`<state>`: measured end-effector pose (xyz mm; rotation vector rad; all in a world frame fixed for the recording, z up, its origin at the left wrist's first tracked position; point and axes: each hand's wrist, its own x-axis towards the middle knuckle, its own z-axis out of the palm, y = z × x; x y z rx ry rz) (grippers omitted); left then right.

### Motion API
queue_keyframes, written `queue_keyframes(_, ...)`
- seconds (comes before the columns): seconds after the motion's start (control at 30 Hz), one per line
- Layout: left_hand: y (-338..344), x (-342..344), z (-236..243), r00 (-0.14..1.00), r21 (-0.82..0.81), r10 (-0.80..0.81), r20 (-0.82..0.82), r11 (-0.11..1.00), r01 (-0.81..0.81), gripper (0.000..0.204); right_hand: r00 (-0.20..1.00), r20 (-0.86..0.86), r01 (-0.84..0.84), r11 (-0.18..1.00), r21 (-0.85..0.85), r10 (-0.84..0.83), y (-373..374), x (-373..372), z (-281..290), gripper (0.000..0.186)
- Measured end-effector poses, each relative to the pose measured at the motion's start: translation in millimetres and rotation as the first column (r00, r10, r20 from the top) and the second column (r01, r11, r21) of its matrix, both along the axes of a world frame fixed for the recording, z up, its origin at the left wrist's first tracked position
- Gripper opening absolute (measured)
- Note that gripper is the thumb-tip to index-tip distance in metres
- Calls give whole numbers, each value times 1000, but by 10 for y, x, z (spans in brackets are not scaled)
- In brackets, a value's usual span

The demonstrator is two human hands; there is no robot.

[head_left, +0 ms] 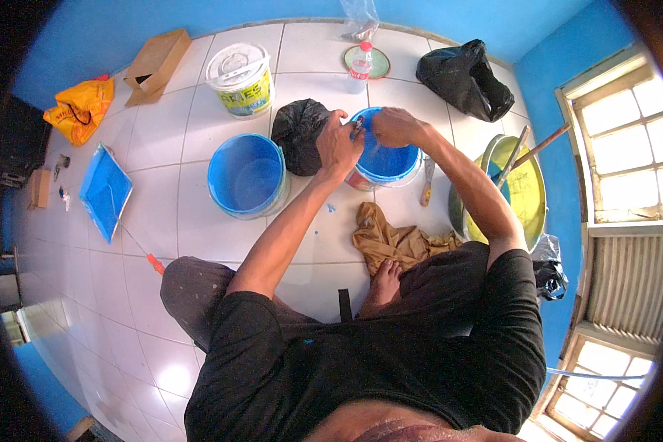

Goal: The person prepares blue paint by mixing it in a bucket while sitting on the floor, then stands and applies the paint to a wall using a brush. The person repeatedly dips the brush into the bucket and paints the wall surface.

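The yellow basin [530, 173] sits at three o'clock from the upright paint bucket [394, 163]; a blue-lined bucket [247, 173] at nine, a black plastic bag [295, 140] between. At the paint bucket's rim, the right hand [398, 127] curls at one, its grip hidden; the left hand [339, 146], at nine, pinches a small dark item [358, 125], its long axis unclear, toward the right. A putty knife [427, 184] lies at four.

You have two open buckets [247, 155] [385, 158] in the middle, one lidded bucket [241, 79] far left, one blue tray [106, 193] left, one bottle [359, 72] far off, and one yellow tub [529, 193] right.
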<state>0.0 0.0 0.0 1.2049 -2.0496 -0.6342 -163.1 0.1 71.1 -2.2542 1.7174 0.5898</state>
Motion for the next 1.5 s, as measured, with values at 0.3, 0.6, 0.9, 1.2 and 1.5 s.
queue_keyframes(0.3, -65, 74, 21, 1000, -23, 4, -3, 1000, -4, 27, 999, -46, -16, 997, 81, 19, 0, 3, -3, 15)
queue_keyframes(0.6, -73, 36, 39, 1000, -26, 15, 3, 1000, -15, 27, 997, -80, -6, 979, -205, -11, -22, -55, 25, 11)
queue_keyframes(0.9, -54, 27, 58, 1000, -22, 5, -18, 1000, -6, 26, 999, -7, -34, 995, -93, 34, -85, -48, -110, 14)
queue_keyframes(1.2, -78, 91, -61, 995, -89, 50, -82, 994, -57, 19, 970, -144, -171, 970, 174, 197, -110, -9, -77, 16)
queue_keyframes(1.5, -99, 170, -75, 994, -75, 48, -98, 996, -55, 24, 986, -160, -80, 956, -283, 35, -155, -188, -222, 16)
